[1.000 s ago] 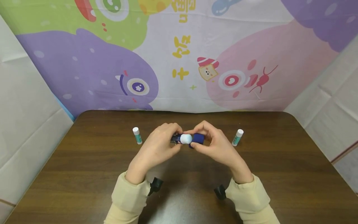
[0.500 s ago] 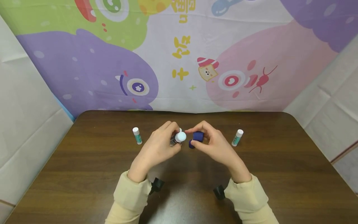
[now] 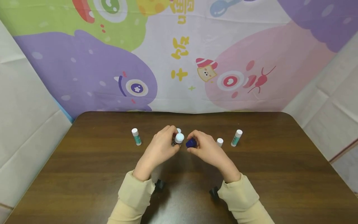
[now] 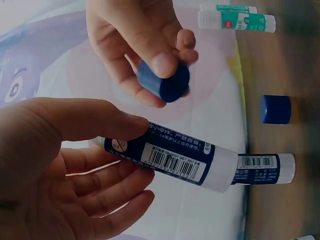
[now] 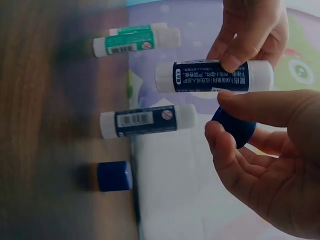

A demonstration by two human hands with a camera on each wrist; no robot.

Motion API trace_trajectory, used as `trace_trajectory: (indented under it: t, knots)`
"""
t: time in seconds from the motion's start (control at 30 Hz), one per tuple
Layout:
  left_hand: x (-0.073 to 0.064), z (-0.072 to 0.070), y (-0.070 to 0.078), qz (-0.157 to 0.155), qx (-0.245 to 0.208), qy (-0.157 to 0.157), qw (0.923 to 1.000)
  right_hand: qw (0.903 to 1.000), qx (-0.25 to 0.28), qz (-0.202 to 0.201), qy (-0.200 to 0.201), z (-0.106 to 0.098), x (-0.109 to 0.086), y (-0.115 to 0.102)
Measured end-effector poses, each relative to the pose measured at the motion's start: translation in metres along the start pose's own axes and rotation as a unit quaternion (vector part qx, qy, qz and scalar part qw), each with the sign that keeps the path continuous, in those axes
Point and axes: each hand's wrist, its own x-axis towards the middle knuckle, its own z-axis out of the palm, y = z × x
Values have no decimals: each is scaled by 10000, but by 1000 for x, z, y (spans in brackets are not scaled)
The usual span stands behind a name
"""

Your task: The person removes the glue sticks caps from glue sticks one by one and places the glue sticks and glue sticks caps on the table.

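Observation:
In the head view my left hand (image 3: 160, 145) grips a glue stick with a dark blue label (image 4: 172, 156); its white end is uncapped. Close by, my right hand (image 3: 207, 148) pinches a ribbed blue cap (image 4: 165, 82) between thumb and fingers, apart from the stick. Below the hands a second blue-labelled glue stick (image 5: 147, 121) stands upright on the table, also capless. Another blue cap (image 5: 115, 176) sits on the tabletop beside it; in the head view I cannot make this cap out.
Green-labelled glue sticks with white caps stand on the brown table (image 3: 92, 174): one at left (image 3: 136, 137), one at right (image 3: 236, 137). The white top of a further stick (image 3: 220, 142) shows behind my right hand. A cartoon cloth (image 3: 181, 93) hangs at the back.
The held glue stick has tipped and drawn away from the blue cap. My right hand has shifted slightly down and left, uncovering a white top behind it. The head view has shifted slightly.

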Motion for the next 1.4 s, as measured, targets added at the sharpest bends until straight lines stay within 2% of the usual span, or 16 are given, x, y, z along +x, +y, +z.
trace_trajectory:
  t: [0.33, 0.53, 0.83, 1.1, 1.4]
  knots:
    - [2, 9, -2, -315, 77, -284, 9991, 9979, -476, 436, -90, 14, 4, 3]
    - [2, 14, -1, -310, 247, -454, 9982, 9948, -879, 455, -222, 24, 5, 7]
    - [3, 19, -1, -285, 495, -595, 9966, 9879, -1205, 951, -244, 31, 8, 12]
    - [3, 24, -4, -357, 673, -515, 9958, 9854, -1393, 961, -206, 38, 9, 18]
    - [4, 27, -6, -469, 696, -584, 9948, 9842, -1413, 1018, -306, 41, 12, 25]
